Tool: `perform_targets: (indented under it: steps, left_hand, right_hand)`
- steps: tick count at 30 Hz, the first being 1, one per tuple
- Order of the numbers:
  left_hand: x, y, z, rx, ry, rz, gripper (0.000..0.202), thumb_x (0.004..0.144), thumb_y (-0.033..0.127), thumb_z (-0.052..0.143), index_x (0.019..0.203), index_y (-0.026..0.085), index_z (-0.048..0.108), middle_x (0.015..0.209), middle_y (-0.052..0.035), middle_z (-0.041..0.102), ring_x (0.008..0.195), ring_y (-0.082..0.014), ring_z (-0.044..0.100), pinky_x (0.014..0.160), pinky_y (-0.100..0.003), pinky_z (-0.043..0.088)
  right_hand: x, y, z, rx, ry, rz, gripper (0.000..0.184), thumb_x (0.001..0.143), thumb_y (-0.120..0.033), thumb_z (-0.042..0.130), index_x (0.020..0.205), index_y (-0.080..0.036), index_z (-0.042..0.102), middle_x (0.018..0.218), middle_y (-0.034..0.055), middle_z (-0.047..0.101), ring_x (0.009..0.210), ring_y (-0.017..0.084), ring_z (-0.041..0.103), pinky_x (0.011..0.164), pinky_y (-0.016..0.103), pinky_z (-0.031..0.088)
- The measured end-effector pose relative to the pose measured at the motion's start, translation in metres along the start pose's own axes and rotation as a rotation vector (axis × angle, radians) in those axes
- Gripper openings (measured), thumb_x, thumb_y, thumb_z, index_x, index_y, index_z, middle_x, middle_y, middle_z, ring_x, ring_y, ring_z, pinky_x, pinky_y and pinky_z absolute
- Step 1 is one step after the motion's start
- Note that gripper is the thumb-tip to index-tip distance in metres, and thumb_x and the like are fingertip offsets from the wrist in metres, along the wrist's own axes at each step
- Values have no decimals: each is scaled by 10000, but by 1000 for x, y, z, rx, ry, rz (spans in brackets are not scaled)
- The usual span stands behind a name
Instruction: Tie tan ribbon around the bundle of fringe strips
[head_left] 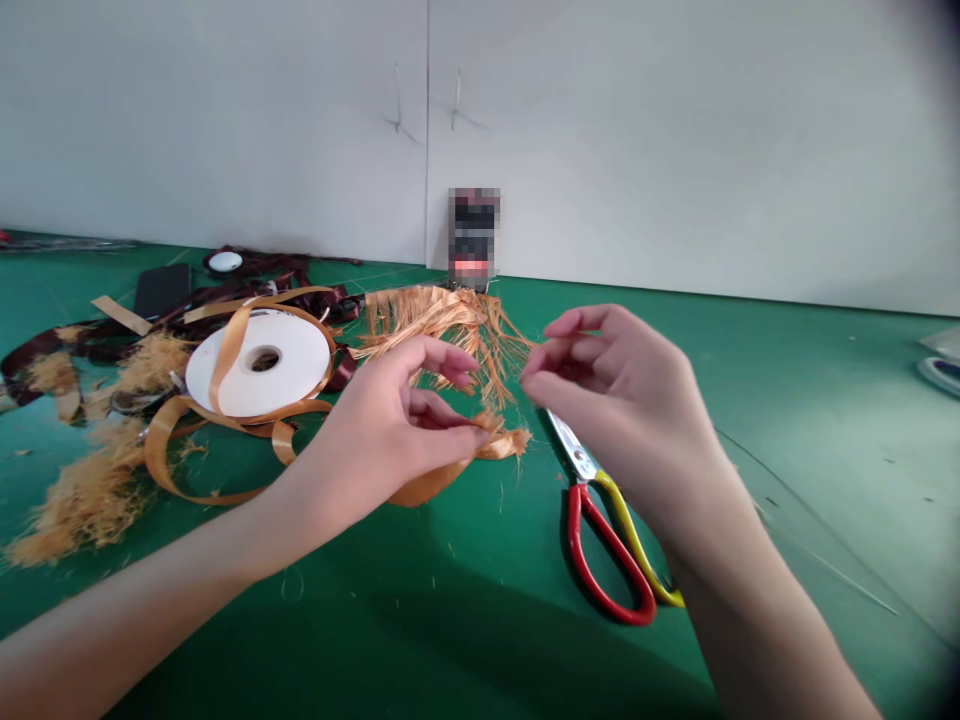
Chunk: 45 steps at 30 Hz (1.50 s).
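Between its thumb and fingers, my left hand (375,440) pinches a gold satin ribbon (431,486) whose end is frayed into loose threads. To the right of that end, my right hand (630,385) is closed with thumb and fingertips pressed together. Whatever it pinches is too fine to make out. Below the right hand lies a pair of scissors (579,458) with one red and one yellow handle, partly covered by the hand and wrist. Just beyond both hands, a bunch of fringed gold ribbon pieces (442,312) rests on the green table.
At the left stands a white spool (300,355) with loops of gold ribbon, beside fluffy heaps of thread (82,505). Dark brown ribbon (34,350) tangles behind it near a black flat object (163,288). A blurred upright device (474,235) leans against the white wall (637,140).
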<state>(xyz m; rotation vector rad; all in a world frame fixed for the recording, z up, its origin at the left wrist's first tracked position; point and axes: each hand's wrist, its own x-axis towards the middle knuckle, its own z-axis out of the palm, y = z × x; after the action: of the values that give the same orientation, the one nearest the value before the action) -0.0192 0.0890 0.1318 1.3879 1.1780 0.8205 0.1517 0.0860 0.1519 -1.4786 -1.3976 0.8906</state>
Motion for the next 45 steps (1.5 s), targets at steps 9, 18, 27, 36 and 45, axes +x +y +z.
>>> perform_targets:
  steps: [9,18,27,36,45]
  left_hand:
    - [2,3,2,-10,13,-26,388,678,257,780,989,206,554,828,-4,650,694,-170,667,553,-245,481]
    - [-2,8,5,3,55,-21,363,674,215,783,952,208,550,977,-23,659,668,-127,658,521,-210,467]
    - [0,3,1,-70,16,17,365,702,297,799,973,212,570,1099,-29,642,860,-161,685,713,-237,542]
    - [3,-3,-1,-110,-27,82,263,747,210,760,971,217,623,1001,15,670,861,-122,656,732,-196,530]
    - [7,-3,-3,-250,-64,-32,98,785,254,733,779,195,655,833,38,624,805,-87,594,715,-170,471]
  right_hand:
    - [-2,0,-4,-42,-305,101,321,702,-192,665,972,-228,495,875,29,704,757,178,648,605,308,501]
    - [-2,1,3,-73,-198,50,320,669,-135,668,931,-214,503,748,-4,705,651,139,620,551,271,477]
    - [5,1,-10,26,-103,91,322,726,-278,724,972,-227,522,860,36,735,777,195,682,622,322,524]
    - [2,1,-7,122,-328,127,328,728,-255,752,990,-200,561,768,4,733,733,156,688,612,274,536]
    - [3,1,-6,172,-303,98,326,702,-245,779,950,-201,572,737,0,742,696,141,673,605,257,525]
